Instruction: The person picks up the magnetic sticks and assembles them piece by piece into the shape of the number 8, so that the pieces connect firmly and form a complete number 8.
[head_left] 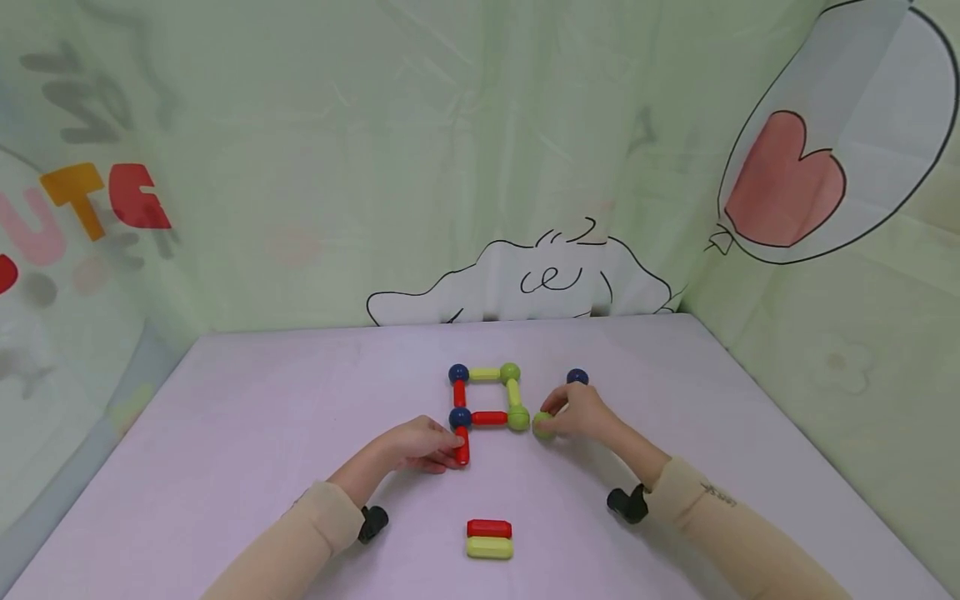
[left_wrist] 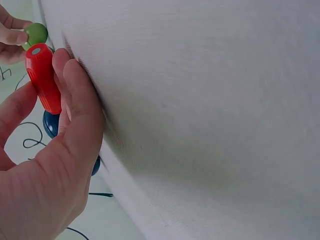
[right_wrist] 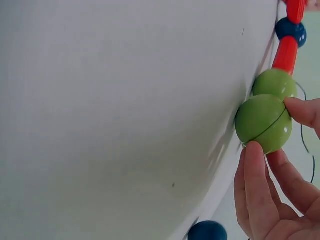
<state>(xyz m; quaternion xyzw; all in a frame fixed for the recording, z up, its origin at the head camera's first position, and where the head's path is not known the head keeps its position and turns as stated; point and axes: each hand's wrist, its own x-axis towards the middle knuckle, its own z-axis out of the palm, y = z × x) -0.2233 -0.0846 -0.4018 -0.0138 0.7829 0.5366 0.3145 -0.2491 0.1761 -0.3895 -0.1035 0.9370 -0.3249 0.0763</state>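
Note:
On the table lies a square frame of rods and balls, with two blue balls on its left side and two green balls on its right. From its near-left blue ball (head_left: 461, 417) a red rod (head_left: 462, 447) points toward me. My left hand (head_left: 423, 444) pinches that rod between thumb and fingers, seen close in the left wrist view (left_wrist: 46, 80). Just right of the frame's near-right green ball (head_left: 518, 417), my right hand (head_left: 581, 412) pinches a loose green ball (right_wrist: 264, 123). A small gap separates the two green balls in the head view.
Behind my right hand sits a loose blue ball (head_left: 577, 377). Nearer to me, a red rod (head_left: 489, 528) and a yellow-green rod (head_left: 490, 547) lie side by side on the pale table (head_left: 300, 375). Printed curtains (head_left: 450, 167) stand around its back and sides.

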